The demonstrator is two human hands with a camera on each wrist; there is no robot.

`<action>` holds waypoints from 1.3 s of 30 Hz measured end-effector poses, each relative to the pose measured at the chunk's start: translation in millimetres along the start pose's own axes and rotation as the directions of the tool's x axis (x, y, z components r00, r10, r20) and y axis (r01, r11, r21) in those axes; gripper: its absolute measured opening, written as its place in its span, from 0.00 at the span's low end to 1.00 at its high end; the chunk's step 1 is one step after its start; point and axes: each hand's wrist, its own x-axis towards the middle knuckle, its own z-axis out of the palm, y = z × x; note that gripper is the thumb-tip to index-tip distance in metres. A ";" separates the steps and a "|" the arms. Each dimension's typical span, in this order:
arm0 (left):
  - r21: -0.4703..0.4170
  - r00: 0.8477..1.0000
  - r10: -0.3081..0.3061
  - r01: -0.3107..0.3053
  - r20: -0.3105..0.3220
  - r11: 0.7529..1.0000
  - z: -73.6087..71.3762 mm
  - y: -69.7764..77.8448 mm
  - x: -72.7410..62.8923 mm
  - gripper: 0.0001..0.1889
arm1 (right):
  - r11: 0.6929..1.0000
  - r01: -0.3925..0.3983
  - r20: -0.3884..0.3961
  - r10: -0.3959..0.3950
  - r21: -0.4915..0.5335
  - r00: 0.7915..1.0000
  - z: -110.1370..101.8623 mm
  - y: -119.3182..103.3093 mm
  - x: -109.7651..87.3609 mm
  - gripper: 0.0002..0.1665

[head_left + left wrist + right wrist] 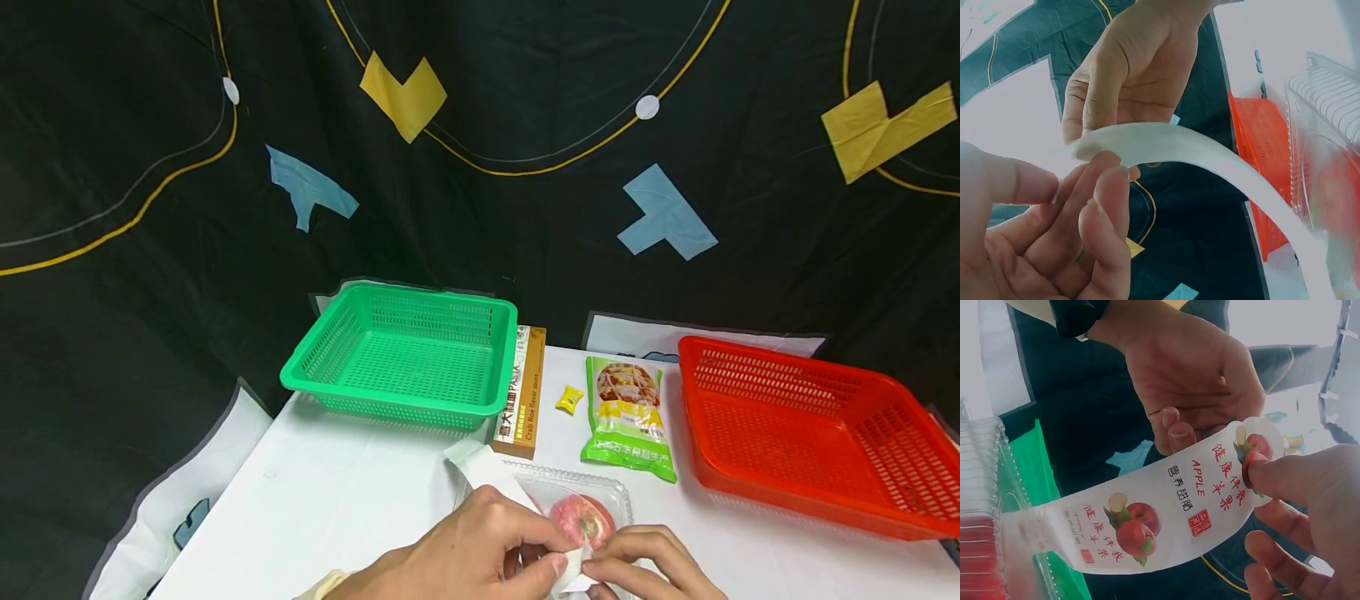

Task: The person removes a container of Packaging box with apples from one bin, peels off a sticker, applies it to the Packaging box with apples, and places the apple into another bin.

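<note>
A white paper label strip printed with apples and the word APPLE runs in a curve from a clear plastic box. Inside the box, red apples show through the lid. My left hand reaches across the box and pinches the strip near its loose end, thumb against finger. Close beside it, my right hand pinches the same end; in the right wrist view its thumb presses on the printed side. The strip bows between the hands and the box in the left wrist view.
Behind the box stands a green basket, with a brown pasta box at its right side. A small yellow packet and a green food bag lie farther right. A red basket stands at the right edge.
</note>
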 end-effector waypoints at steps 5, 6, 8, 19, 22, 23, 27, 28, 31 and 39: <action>-0.001 0.997 -0.045 0.045 -0.058 0.999 1.0 0.4 0.5 0.06 | 1.000 -0.011 -0.011 0.011 0.003 1.000 1.8 -1.3 -0.1 0.07; 0.003 0.996 -0.051 0.051 -0.071 0.999 0.6 0.4 0.9 0.06 | 1.000 -0.002 -0.015 0.002 0.011 1.000 2.2 -0.9 0.1 0.06; 0.012 0.993 -0.056 0.058 -0.102 0.998 -1.0 0.3 2.2 0.06 | 1.000 0.019 -0.019 -0.019 0.024 1.000 2.5 0.3 0.2 0.06; 0.031 0.963 -0.076 0.087 -0.257 0.996 -25.1 0.4 8.7 0.08 | 0.998 -0.011 0.009 0.011 0.062 1.000 3.9 4.3 -9.6 0.06; 0.010 0.949 -0.090 0.097 -0.304 0.995 -34.5 0.5 9.0 0.07 | 0.999 -0.027 0.007 0.027 0.047 1.000 4.9 5.1 -11.8 0.06; -0.005 0.942 -0.100 0.103 -0.319 0.995 -37.3 0.7 8.9 0.07 | 0.999 -0.021 0.003 0.021 0.043 1.000 5.1 6.2 -11.9 0.06; -0.098 0.912 -0.156 0.128 -0.379 0.987 -49.2 1.8 6.9 0.07 | 0.998 -0.054 -0.006 0.054 0.020 0.999 6.9 7.3 -13.0 0.05; -0.130 0.903 -0.178 0.137 -0.390 0.982 -52.2 1.9 6.1 0.07 | 0.998 -0.057 -0.013 0.057 0.021 0.998 7.9 7.8 -13.0 0.05; -0.222 0.880 -0.224 0.140 -0.420 0.965 -61.0 0.8 4.3 0.08 | 0.996 -0.087 -0.019 0.087 0.017 0.996 10.0 7.5 -14.6 0.04; -0.328 0.833 -0.262 0.103 -0.487 0.939 -80.8 -7.8 -0.3 0.07 | 0.991 -0.135 -0.031 0.136 0.007 0.990 14.2 5.1 -16.4 0.03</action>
